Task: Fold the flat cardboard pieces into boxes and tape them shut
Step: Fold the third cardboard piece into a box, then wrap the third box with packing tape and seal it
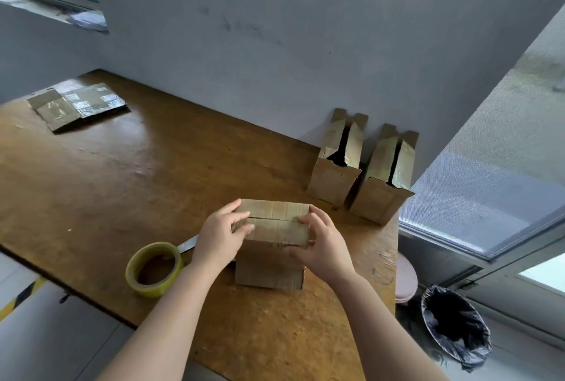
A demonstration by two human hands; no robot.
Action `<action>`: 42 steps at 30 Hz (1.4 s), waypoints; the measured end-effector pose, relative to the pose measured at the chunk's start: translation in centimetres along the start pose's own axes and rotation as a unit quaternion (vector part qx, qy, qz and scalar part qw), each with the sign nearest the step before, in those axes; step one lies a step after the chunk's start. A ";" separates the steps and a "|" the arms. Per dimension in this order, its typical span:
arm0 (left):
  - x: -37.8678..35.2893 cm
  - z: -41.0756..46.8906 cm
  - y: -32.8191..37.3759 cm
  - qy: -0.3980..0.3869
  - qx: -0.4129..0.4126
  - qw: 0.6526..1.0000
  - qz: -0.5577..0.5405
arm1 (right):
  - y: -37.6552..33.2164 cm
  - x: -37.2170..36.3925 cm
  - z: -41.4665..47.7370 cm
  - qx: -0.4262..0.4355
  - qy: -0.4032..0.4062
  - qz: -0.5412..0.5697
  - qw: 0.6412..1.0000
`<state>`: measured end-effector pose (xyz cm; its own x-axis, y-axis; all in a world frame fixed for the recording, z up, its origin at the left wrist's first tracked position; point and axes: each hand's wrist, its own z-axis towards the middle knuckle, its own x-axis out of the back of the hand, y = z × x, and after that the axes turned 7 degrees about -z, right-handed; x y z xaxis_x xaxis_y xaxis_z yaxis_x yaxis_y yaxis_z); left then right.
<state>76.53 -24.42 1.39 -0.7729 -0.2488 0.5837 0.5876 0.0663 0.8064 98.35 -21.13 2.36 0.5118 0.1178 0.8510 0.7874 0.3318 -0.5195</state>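
A small brown cardboard box [275,227] stands upright on the wooden table [122,172], its two top flaps folded down with a seam between them. My left hand [218,235] grips its left end, thumb on the top flap. My right hand [321,243] grips the right end, fingers curled over the top edge. A roll of yellowish clear tape [154,269] lies flat just left of the box, touching my left wrist. Flat cardboard pieces [76,105] with old tape on them lie at the table's far left corner.
Two folded boxes [334,160] [385,175] with raised top flaps stand against the wall at the right rear. A metal blade or ruler [188,243] pokes out behind my left hand. A black-lined bin [455,325] and a pink stool [405,276] stand off the table's right edge.
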 end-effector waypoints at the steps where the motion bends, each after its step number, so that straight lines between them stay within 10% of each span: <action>1: -0.1 -0.1 -0.3 -0.008 0.005 1.000 0.005 | -0.1 0.0 0.2 0.004 -0.009 -0.016 1.000; 14: -2.6 -1.2 0.0 -0.034 -0.017 0.996 0.080 | 1.7 -1.6 -0.2 -0.035 -0.052 -0.101 0.993; 27: -0.9 -1.3 -0.9 -0.052 0.000 0.995 0.085 | -1.2 -4.7 0.4 0.111 -0.070 -0.213 0.968; 31: 2.0 -3.6 -5.0 0.100 0.140 0.960 0.223 | -1.4 -5.2 0.7 0.100 -0.060 -0.213 0.970; 35: 3.6 -5.8 -8.5 -0.001 0.323 0.891 0.319 | -2.0 -5.6 0.6 0.094 -0.048 -0.206 0.973; 42: 3.5 -6.2 -8.6 0.081 0.268 0.934 0.220 | -2.6 -5.0 0.6 0.086 -0.063 -0.184 0.977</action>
<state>70.28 -31.81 -4.12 -0.4128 -0.2241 0.8829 0.6021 0.6602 0.4490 93.57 -22.05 -0.53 0.1493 0.0718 0.9862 0.8356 0.5241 -0.1646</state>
